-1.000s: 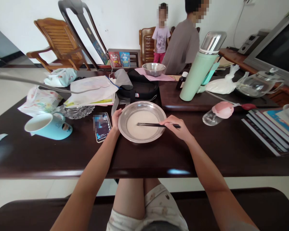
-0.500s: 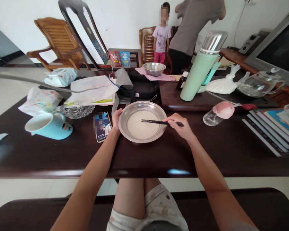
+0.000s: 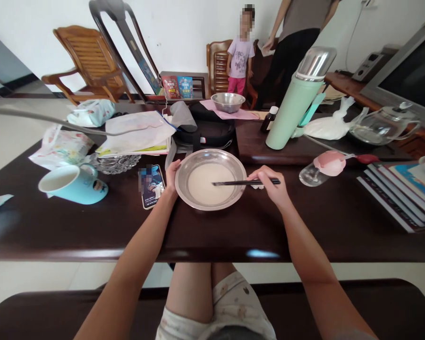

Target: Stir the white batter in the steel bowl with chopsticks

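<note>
My left hand (image 3: pixel 172 176) grips the left rim of a shallow metal bowl (image 3: pixel 182 186) on the dark table. A pale, off-white liquid mixture (image 3: pixel 207 191) covers the bowl's bottom. My right hand (image 3: pixel 271 182), just right of the bowl, is closed round a pair of black chopsticks (image 3: pixel 237 182). They lie nearly level across the right rim, with their tips over or in the mixture; how deep they reach I cannot tell. Something small and white (image 3: pixel 258 186) shows under my right fingers. A lit phone (image 3: pixel 151 191) lies beside my left wrist.
At left stand a blue mug (image 3: pixel 74 185) and a glass dish (image 3: pixel 116 163). A green thermos (image 3: pixel 292 108), a glass teapot (image 3: pixel 378 125), a pink-topped bottle (image 3: pixel 320 167) and stacked books (image 3: pixel 403 189) are at right. Behind are a small metal bowl (image 3: pixel 228 105) and two people.
My right hand and the chopsticks have shifted rightward, drawing the tips towards the bowl's middle. My left hand stays on the rim. The taller person behind has straightened and moved right.
</note>
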The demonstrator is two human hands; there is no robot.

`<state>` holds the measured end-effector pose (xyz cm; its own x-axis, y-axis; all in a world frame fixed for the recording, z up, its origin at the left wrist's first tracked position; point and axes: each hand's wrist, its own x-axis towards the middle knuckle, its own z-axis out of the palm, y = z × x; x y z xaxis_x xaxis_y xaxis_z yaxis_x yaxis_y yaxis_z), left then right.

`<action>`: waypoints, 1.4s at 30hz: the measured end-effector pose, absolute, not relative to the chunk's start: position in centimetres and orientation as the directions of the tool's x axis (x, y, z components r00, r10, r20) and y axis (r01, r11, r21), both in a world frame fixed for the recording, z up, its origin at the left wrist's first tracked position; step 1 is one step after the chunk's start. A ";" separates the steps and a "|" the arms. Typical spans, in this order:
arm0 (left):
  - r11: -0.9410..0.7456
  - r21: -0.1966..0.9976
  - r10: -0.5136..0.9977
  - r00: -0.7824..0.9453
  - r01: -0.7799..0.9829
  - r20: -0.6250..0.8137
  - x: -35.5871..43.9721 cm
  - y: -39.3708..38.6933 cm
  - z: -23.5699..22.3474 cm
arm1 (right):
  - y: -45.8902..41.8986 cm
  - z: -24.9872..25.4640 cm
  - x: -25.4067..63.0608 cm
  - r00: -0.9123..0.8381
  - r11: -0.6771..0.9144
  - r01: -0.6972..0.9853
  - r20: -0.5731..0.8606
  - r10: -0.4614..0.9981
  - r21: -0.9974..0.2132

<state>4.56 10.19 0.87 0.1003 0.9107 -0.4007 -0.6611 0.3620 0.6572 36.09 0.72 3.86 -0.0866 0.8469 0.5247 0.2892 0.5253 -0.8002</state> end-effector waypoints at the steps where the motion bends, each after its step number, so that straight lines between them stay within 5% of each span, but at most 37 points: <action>1: 0.361 0.662 0.914 0.105 -0.657 -0.393 4.6 10.1 0.9 | 0.7 3.9 36.2 -0.077 0.514 0.262 0.513 0.855 -0.817; 7: 0.359 0.636 0.898 0.066 -0.683 -0.436 5.1 9.7 1.7 | 0.7 3.9 35.2 -0.268 0.586 0.310 0.523 0.809 -0.748; 13: 0.368 0.634 0.898 0.084 -0.680 -0.432 5.1 9.6 1.8 | 0.6 4.0 36.0 -0.070 0.512 0.274 0.514 0.855 -0.814; 20: 0.373 0.650 0.903 0.096 -0.662 -0.420 4.9 9.7 1.7 | 0.6 3.9 35.0 -0.261 0.568 0.326 0.505 0.823 -0.756; 26: 0.377 0.655 0.896 0.080 -0.655 -0.436 5.0 9.6 1.8 | 0.6 4.2 35.9 -0.069 0.496 0.281 0.498 0.864 -0.821; 32: 0.380 0.671 0.905 0.107 -0.637 -0.411 4.6 10.1 1.1 | 0.6 4.0 35.1 -0.258 0.562 0.334 0.500 0.827 -0.757; 38: 0.363 0.660 0.906 0.083 -0.658 -0.416 4.8 9.9 1.2 | 0.6 4.1 35.9 -0.083 0.514 0.296 0.514 0.853 -0.805; 42: 0.360 0.672 0.913 0.095 -0.647 -0.398 4.8 9.9 1.3 | 0.5 3.9 35.4 -0.194 0.528 0.259 0.492 0.849 -0.809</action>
<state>4.84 9.85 1.35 0.0950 0.9126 -0.3977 -0.6466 0.3603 0.6724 35.38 0.52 3.89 -0.1941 0.8486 0.4921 0.2590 0.5282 -0.8086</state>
